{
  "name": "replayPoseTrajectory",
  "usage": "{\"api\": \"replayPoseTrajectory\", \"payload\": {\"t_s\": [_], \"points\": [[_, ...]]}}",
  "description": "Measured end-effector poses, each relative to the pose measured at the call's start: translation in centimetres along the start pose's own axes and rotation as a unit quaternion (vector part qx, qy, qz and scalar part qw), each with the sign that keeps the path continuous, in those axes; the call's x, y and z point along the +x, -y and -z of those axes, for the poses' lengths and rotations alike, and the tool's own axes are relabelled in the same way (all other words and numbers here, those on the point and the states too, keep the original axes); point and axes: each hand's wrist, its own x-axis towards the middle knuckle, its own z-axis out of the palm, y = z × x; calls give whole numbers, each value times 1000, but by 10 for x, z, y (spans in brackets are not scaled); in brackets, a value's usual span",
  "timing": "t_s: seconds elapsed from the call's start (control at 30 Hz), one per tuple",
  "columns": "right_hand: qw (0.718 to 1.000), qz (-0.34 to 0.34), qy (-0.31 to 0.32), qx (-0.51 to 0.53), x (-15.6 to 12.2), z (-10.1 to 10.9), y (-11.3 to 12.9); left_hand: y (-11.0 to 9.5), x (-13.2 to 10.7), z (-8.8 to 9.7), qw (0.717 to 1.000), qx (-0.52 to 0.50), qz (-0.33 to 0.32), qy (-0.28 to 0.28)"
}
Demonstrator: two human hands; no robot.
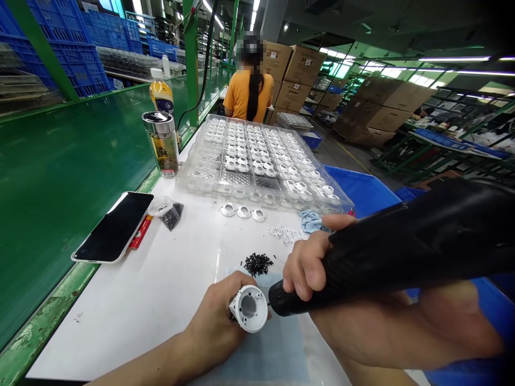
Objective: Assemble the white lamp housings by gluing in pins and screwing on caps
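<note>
My left hand (221,313) is wrapped round a white cylindrical plastic housing (261,316), its open end facing up toward me. In my right hand (308,262) is a black electric screwdriver (370,252), held almost level, with its tip close to the housing's rim. Whether the tip touches the housing I cannot tell. Just beyond my left hand lies a pile of small black screws (257,264). Farther back are a heap of small white pins (284,232) and a row of three white ring-shaped parts (243,212).
A clear tray (189,179) of white ring parts stands at the table's back. On the left are a phone (116,228), a bag of black bits (173,215), a glass tumbler (163,147) and a bottle (161,94). Blue bins (358,190) stand right; a person (247,94) sits ahead.
</note>
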Motion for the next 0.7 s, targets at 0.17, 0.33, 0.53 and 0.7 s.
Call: {"api": "replayPoseTrajectory", "payload": {"t_s": [0.17, 0.33, 0.53, 0.7], "points": [[1000, 2, -1, -1, -1, 2, 1, -5, 2, 1, 1000, 5, -6, 6], [1000, 7, 9, 14, -3, 6, -2, -5, 1, 0, 1000, 8, 2, -6], [1000, 14, -6, 14, -3, 3, -5, -1, 0, -1, 999, 27, -1, -21], [1000, 18, -4, 16, -3, 2, -7, -2, 1, -1, 1000, 14, 18, -12]]}}
